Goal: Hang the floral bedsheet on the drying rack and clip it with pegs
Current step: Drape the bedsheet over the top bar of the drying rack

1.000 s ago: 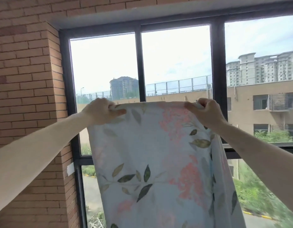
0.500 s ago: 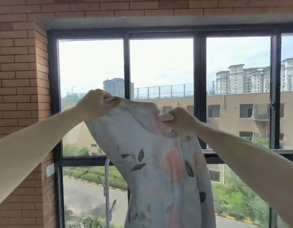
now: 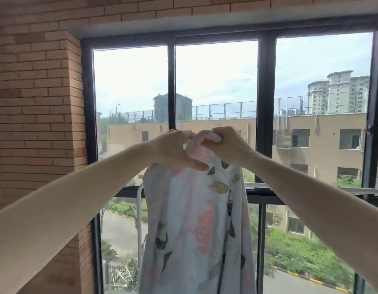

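Observation:
The floral bedsheet (image 3: 196, 225), white with pink flowers and green leaves, hangs down in a narrow bunch from both my hands, held up in front of the window. My left hand (image 3: 173, 150) grips its top from the left. My right hand (image 3: 224, 145) grips the bunched top edge just beside it, the two hands almost touching. A white tube of the drying rack (image 3: 139, 219) stands upright behind the sheet's left side, and a white horizontal bar (image 3: 353, 190) runs to the right at sill height. No pegs are in sight.
A black-framed window (image 3: 262, 98) fills the wall ahead, with buildings and greenery outside. A brick wall (image 3: 35, 98) stands close on the left.
My hands have come together, gathering the once spread top edge of the sheet into a tight bunch. The view has tilted so the rack's white tubes show.

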